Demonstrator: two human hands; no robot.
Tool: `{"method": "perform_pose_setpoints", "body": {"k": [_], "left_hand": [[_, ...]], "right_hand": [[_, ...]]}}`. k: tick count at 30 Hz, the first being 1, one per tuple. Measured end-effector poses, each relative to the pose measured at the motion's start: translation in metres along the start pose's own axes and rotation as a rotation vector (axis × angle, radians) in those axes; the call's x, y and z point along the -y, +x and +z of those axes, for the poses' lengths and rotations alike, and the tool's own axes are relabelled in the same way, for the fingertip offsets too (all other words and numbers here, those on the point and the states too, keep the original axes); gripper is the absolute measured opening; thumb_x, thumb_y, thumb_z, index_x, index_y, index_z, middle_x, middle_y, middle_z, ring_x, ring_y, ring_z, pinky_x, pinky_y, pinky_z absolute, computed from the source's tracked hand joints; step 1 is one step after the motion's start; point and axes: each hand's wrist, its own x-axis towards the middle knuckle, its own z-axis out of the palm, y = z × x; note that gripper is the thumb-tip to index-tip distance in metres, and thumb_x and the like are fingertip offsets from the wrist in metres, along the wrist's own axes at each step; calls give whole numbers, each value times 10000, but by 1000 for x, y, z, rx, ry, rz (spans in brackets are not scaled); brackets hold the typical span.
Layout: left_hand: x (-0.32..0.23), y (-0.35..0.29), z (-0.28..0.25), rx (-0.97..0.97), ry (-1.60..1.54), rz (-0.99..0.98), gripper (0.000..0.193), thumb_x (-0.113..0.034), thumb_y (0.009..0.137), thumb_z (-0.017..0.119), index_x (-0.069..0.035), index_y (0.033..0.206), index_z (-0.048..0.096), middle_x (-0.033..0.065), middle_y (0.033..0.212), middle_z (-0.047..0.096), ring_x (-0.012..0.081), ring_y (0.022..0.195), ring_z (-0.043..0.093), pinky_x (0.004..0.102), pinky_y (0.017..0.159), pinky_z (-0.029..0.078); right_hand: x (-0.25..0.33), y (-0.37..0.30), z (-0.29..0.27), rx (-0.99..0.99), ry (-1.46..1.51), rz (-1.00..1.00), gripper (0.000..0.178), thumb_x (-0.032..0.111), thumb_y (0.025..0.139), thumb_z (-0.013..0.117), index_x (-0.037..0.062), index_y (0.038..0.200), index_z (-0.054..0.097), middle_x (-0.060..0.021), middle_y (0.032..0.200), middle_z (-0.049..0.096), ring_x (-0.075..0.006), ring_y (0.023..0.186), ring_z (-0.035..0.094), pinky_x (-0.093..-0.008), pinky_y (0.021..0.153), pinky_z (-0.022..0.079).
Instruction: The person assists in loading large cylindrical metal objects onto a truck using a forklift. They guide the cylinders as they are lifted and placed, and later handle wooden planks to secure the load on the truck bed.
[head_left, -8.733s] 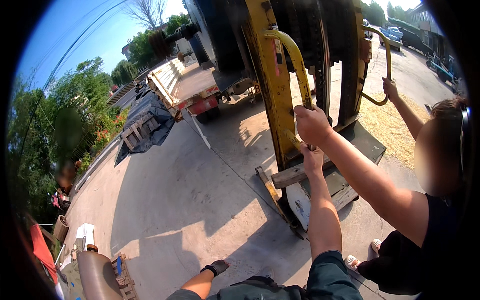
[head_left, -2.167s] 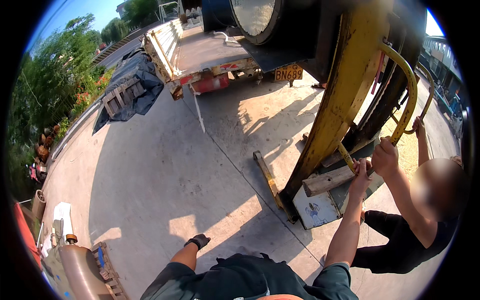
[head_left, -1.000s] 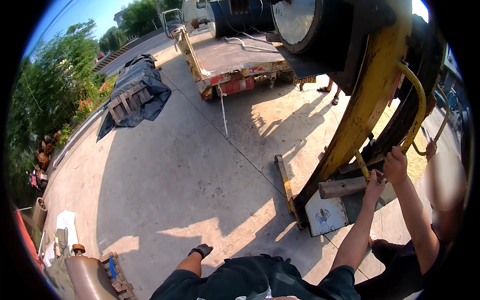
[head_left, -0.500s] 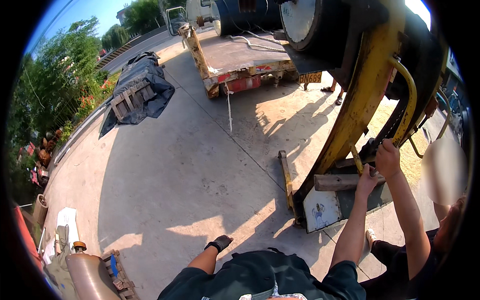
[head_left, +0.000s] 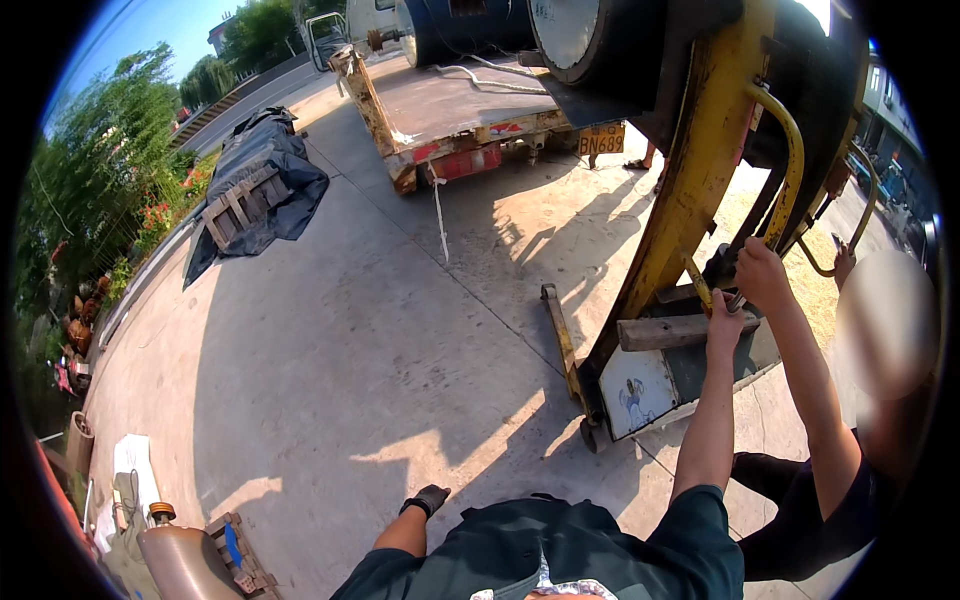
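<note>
My left hand (head_left: 430,498), in a dark glove, hangs over the concrete with its fingers curled together; no object shows in it. My bare right hand (head_left: 723,322) is wrapped round the lower end of a short yellow lever (head_left: 697,277) on a worn yellow lifting machine (head_left: 690,180). Just beside it, a co-worker's hand (head_left: 762,272) grips near the foot of the curved yellow handle (head_left: 793,140). The co-worker's other hand (head_left: 844,264) is at a farther handle. A wooden beam (head_left: 660,332) lies across the machine's base below my right hand.
A dark drum (head_left: 600,50) sits raised on the machine, beside a flatbed truck (head_left: 460,115) bearing another drum and rope. A covered stack (head_left: 265,165) lies far left. The machine's leg (head_left: 560,335) runs along the floor. A metal cylinder (head_left: 185,560) stands near left, by a pallet (head_left: 245,560).
The whole view has shifted slightly, with the machine and truck now farther left. My right hand stays on the lever. The co-worker's second hand has come into sight at the right.
</note>
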Motion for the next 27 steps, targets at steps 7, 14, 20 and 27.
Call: {"method": "perform_pose_setpoints", "body": {"k": [7, 14, 20, 27], "left_hand": [[42, 24, 26, -45, 82, -3, 577, -531, 957, 401, -55, 1032, 718, 176, 1090, 699, 352, 1107, 621, 457, 964, 451], [24, 19, 12, 24, 2, -10, 589, -467, 982, 352, 10, 1151, 653, 269, 1241, 598, 394, 1191, 559, 469, 1022, 416], [34, 44, 26, -109, -50, 51, 511, -482, 958, 452, -33, 1003, 693, 178, 989, 656, 312, 946, 608, 442, 863, 449], [60, 76, 30, -116, -70, -19, 476, -477, 966, 482, -59, 910, 704, 99, 784, 694, 227, 698, 642, 402, 677, 483]], "right_hand": [[1, 34, 0, 79, -16, 72, 203, 187, 905, 693, 1, 951, 624, -63, 842, 652, -134, 673, 652, -242, 603, 531], [-3, 59, 5, 51, 26, 154, 251, 265, 914, 689, 52, 1010, 596, -53, 826, 671, -155, 618, 680, -266, 541, 534], [-16, 92, 14, 30, 44, 141, 266, 274, 923, 671, 54, 1042, 579, -62, 840, 668, -169, 599, 679, -291, 518, 533], [-29, 129, 26, 8, 27, 150, 257, 272, 936, 639, 47, 1053, 601, -76, 875, 674, -196, 623, 692, -301, 543, 569]]}}
